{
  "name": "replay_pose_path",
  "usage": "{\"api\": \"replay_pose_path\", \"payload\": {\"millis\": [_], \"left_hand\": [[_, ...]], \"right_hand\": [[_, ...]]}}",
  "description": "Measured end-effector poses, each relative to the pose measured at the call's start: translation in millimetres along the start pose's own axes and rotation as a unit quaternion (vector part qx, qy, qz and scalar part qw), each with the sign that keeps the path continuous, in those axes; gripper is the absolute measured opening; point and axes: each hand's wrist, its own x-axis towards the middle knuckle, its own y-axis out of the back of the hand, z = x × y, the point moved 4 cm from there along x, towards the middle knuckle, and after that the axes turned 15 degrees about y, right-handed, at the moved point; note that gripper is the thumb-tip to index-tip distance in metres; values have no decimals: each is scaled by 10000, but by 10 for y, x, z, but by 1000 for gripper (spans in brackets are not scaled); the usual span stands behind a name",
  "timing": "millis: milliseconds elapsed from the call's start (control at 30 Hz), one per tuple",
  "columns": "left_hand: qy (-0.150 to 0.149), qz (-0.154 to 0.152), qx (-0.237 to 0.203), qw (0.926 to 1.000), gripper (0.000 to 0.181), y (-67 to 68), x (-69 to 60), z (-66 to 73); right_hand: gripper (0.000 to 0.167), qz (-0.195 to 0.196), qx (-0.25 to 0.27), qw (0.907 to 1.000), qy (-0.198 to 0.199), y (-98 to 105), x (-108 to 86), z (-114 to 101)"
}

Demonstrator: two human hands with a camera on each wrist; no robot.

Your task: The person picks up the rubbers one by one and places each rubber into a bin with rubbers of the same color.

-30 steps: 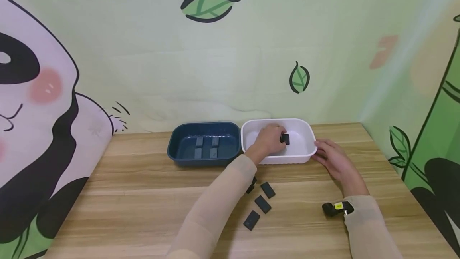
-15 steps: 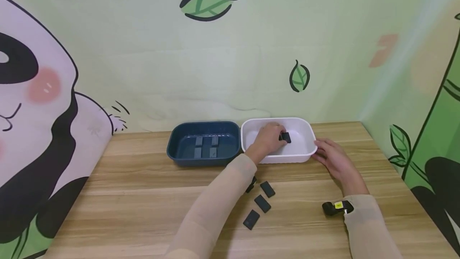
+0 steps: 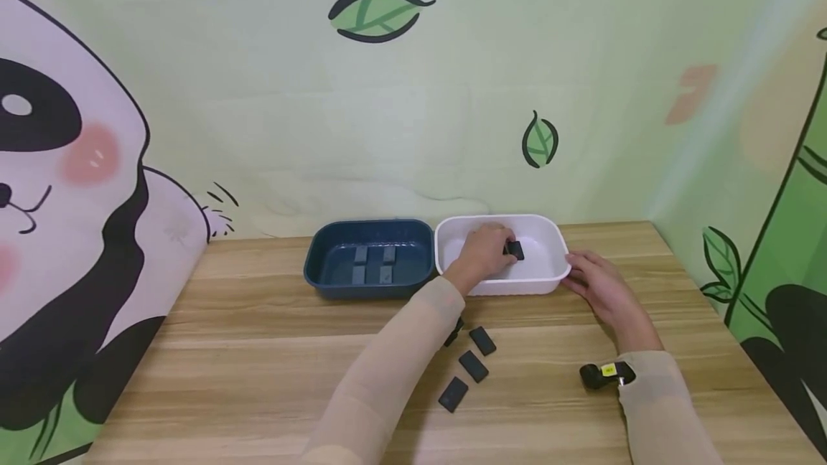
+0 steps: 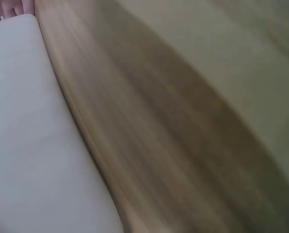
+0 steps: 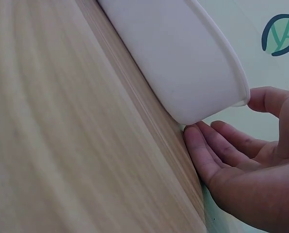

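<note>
Head view first: left hand (image 3: 484,250) is reaching into the white tray (image 3: 548,255) and pinching a dark block (image 3: 517,250) just above or on the tray floor, can't tell which, since the fingers hide part of it. Right hand (image 3: 606,294) has a light grip on the right end of that tray. Right wrist cam shows it better: one digit on the rim, the other fingertips tucked at the base.

Left wrist cam is mostly tray wall plus tabletop, with a few fingers in the far left corner, so no help on the pinch.

Near side of the white tray, three loose blocks (image 3: 474,366) lie apart in a rough line on the tabletop (image 3: 258,350), right of the left sleeve (image 3: 388,372). Blue tray (image 3: 371,291) sits left of the white one, right up beside it, with four blocks (image 3: 389,255) inside, two by two. Far side is a pale green backdrop (image 3: 452,106) with leaves and a big panda (image 3: 97,235) on the left.
</note>
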Motion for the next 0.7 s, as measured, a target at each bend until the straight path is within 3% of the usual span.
{"api": "replay_pose_path", "payload": {"millis": [533,700], "left_hand": [[33,38,-86,10000,49,0,-4,28],[15,-60,-703,9975,53,50,54,2]], "right_hand": [[55,100,80,9999,4,22,-23,19],[52,109,256,9996,53,21,4,20]]}}
